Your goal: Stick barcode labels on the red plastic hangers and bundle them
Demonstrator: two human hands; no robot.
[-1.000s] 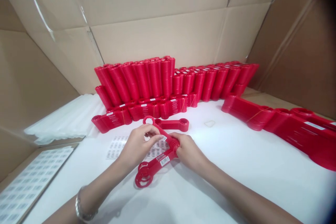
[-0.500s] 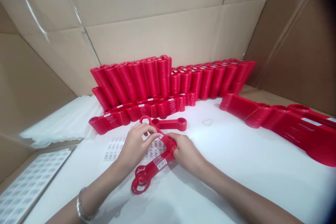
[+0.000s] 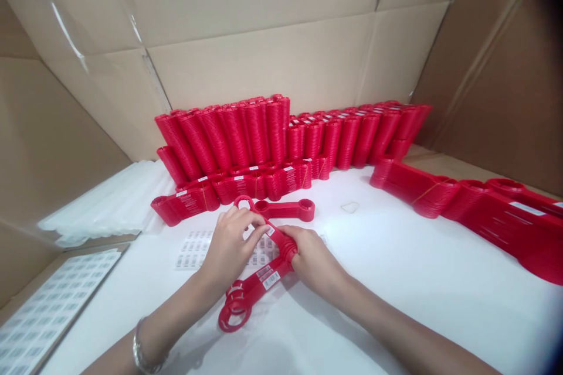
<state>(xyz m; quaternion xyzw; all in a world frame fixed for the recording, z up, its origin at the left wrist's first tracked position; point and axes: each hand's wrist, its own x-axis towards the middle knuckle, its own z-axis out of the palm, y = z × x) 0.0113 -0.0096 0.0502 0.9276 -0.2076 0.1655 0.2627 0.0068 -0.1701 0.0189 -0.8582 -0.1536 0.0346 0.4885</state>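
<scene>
No word or number is readable, print too small. Sticker sheet (image 3: 191, 247): rows of small printed marks. Nearer than sheet, lower red piece (image 3: 251, 289): barcode label (image 3: 271, 280). Left of sheet, sticker stack (image 3: 55, 304): printed grid. Behind sheet, red bundles (image 3: 189, 204): white labels. Far right of sheet, long red stack (image 3: 492, 222): white label.

The ring-ended pieces (image 3: 253, 289) are plain red, their labels (image 3: 271, 279) white with grey barcodes. Red stacks (image 3: 259, 135) show fine ribbed stripes. The worktop (image 3: 360, 234) is white; the sticker sheet (image 3: 57, 299) at its left edge has grey blocks in rows on white.
</scene>
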